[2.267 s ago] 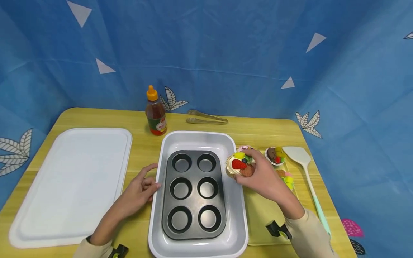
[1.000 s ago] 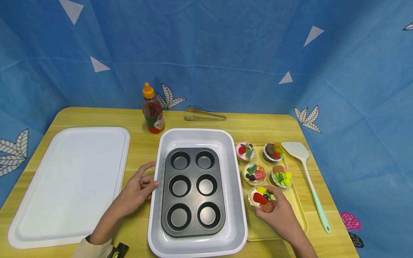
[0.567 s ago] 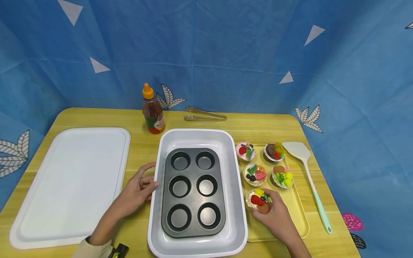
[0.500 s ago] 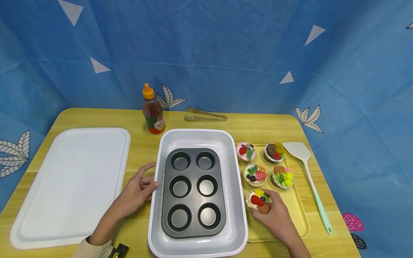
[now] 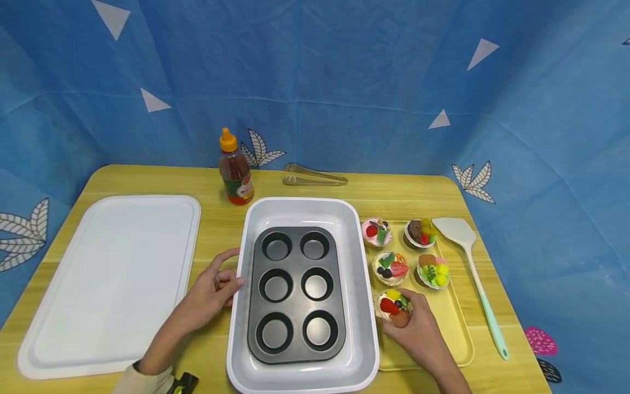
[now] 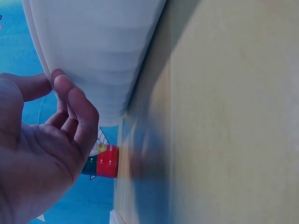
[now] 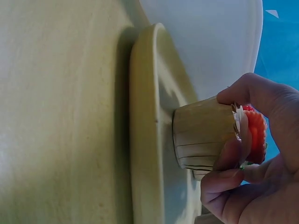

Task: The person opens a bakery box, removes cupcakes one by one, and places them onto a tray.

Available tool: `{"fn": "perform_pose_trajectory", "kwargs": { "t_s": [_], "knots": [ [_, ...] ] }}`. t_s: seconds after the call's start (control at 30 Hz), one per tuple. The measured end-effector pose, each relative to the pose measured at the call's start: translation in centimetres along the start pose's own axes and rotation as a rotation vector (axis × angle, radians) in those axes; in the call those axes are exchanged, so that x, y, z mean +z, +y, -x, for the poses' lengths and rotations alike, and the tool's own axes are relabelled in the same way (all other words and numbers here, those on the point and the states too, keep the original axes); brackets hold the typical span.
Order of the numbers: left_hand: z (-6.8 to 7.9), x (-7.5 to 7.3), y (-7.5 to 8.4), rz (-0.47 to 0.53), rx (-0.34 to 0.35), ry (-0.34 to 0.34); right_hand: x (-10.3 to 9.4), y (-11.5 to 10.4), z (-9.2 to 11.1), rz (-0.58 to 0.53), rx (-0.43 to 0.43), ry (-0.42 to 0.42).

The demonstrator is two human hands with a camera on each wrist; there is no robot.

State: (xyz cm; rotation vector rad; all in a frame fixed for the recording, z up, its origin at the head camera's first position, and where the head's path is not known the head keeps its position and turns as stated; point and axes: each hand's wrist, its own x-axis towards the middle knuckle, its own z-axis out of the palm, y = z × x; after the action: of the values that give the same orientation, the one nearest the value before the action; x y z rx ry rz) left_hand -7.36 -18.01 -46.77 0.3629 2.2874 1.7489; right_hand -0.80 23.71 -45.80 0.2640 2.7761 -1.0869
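In the head view, my left hand pinches the left rim of a deep white rectangular pan. Its curled fingers show against the pan's outer wall in the left wrist view. A dark grey six-cup muffin tin, its cups bare, lies inside the pan. My right hand holds a cupcake topped with cream, a strawberry and a biscuit. Thumb and fingers grip its pleated wrapper near the top edge. The wrapper's base is down at the yellow tray, close inside its rim.
Several other decorated cupcakes stand on the yellow tray, behind the held one. A spatula lies along the right. Metal tongs and a sauce bottle are at the back. A white board covers the left side.
My right hand has carried the cupcake from over the pan's right edge down to the yellow tray, then shifted it slightly left. My left hand has stayed at the pan's rim.
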Motion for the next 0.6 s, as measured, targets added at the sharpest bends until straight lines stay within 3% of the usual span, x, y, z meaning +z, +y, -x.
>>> {"fn": "perform_pose_trajectory", "kwargs": {
  "t_s": [0.3, 0.6],
  "knots": [
    [-0.14, 0.26, 0.46, -0.011, -0.052, 0.014, -0.03, -0.49, -0.16, 0.038, 0.029, -0.051],
    [0.24, 0.53, 0.40, -0.068, -0.050, 0.030, -0.36, -0.83, 0.10, 0.063, 0.052, -0.096]
  ]
}}
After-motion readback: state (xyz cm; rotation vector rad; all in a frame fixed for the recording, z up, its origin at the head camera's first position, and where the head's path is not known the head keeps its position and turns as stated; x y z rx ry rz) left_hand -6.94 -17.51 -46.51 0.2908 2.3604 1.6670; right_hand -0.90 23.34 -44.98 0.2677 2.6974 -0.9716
